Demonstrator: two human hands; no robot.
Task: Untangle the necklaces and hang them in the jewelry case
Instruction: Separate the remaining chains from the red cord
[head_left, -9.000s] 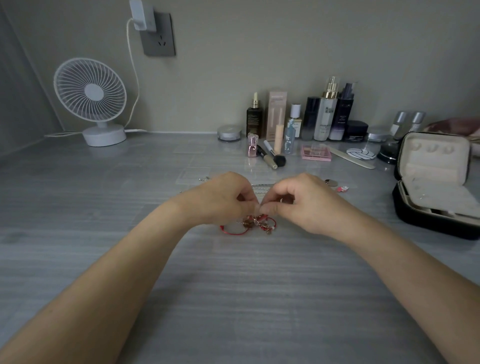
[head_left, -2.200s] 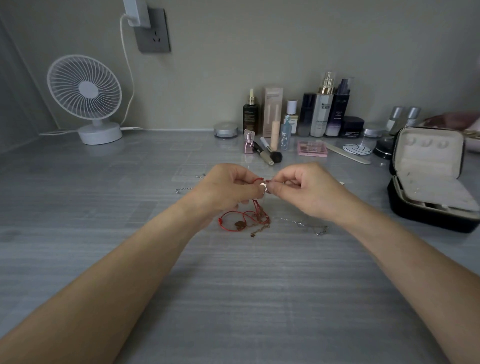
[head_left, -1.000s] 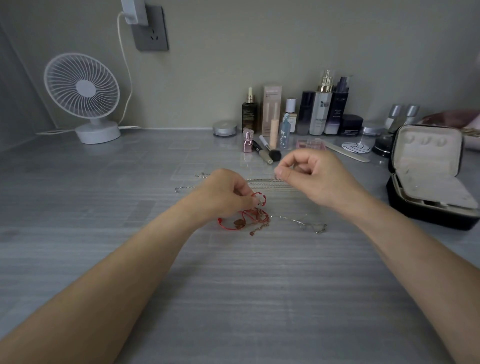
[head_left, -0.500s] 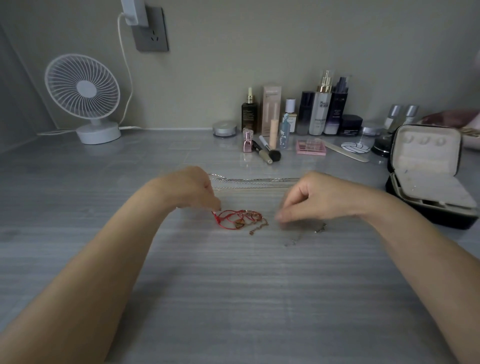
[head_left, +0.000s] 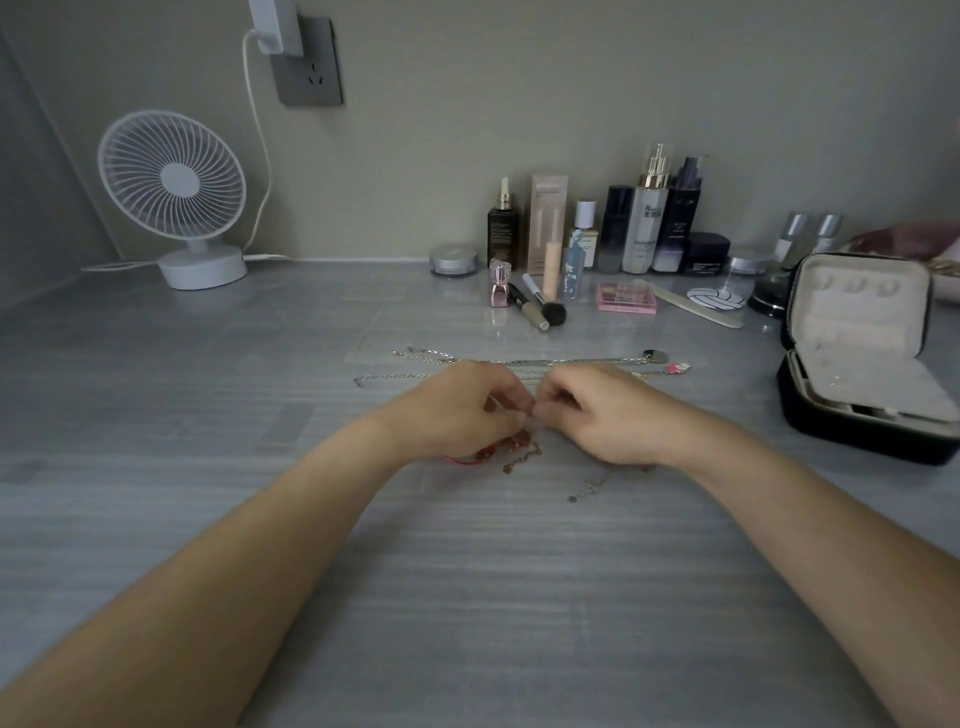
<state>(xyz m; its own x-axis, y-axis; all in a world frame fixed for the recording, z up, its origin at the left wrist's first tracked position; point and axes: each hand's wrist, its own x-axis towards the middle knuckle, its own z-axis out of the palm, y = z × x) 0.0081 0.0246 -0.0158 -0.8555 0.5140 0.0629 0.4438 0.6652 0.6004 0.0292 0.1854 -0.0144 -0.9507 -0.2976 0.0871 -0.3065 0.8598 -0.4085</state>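
Observation:
My left hand (head_left: 457, 410) and my right hand (head_left: 597, 415) meet fingertip to fingertip at the middle of the grey table, both pinching the tangle of red cord and small gold chains (head_left: 511, 449) that lies just under them. A thin silver chain (head_left: 589, 488) trails out below my right wrist. Two long silver necklaces (head_left: 519, 362) lie stretched out straight behind the hands, with pendants at their right ends (head_left: 655, 356). The black jewelry case (head_left: 862, 364) stands open at the right, its pale lid upright.
A white desk fan (head_left: 174, 192) stands at the back left, its cable running up to a wall socket (head_left: 309, 62). Cosmetic bottles (head_left: 644, 218), a brush (head_left: 543, 306), a pink palette (head_left: 626, 298) and a nail file (head_left: 693, 304) line the back wall.
Half a second ago my hands were apart on either side of the red tangle. They have come together over it and now pinch it between their fingertips.

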